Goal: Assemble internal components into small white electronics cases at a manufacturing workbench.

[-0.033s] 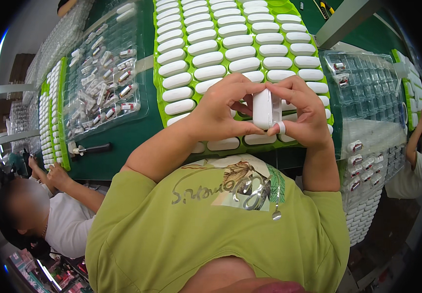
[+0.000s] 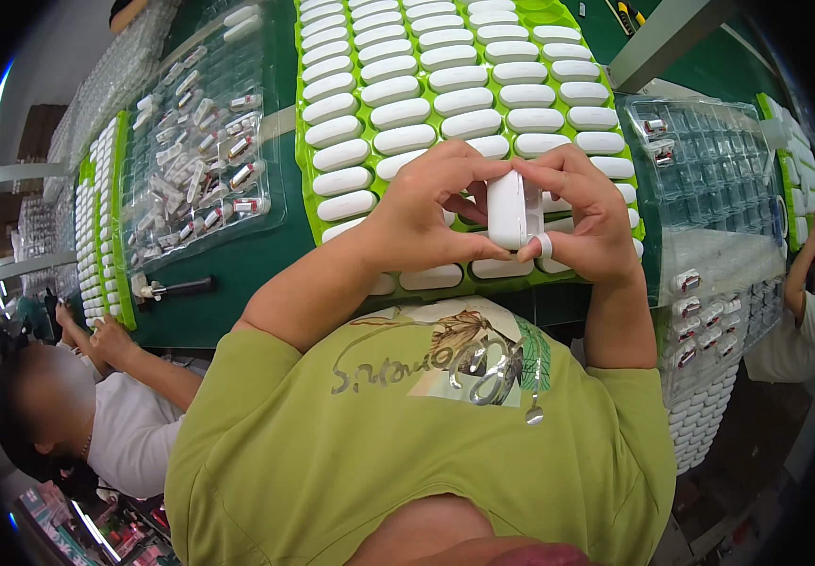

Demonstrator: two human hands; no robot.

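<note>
Sitting at the far left, a co-worker (image 2: 96,415) in white is seen beside a clear tray (image 2: 200,151) of small parts on the green bench (image 2: 238,274). Farther right, a white case (image 2: 513,209) is held upright between both hands, above the near edge of a green tray (image 2: 318,217) filled with rows of white cases. The left hand (image 2: 426,212) is closed around its left side, the right hand (image 2: 582,217) gripping its right side. Another clear tray (image 2: 709,179) lies at right.

We are holding a small white rounded-rectangular case (image 2: 513,209) upright between both hands. It is sitting just above the green tray's (image 2: 306,151) near edge, its smooth broad face turning toward us.
</note>
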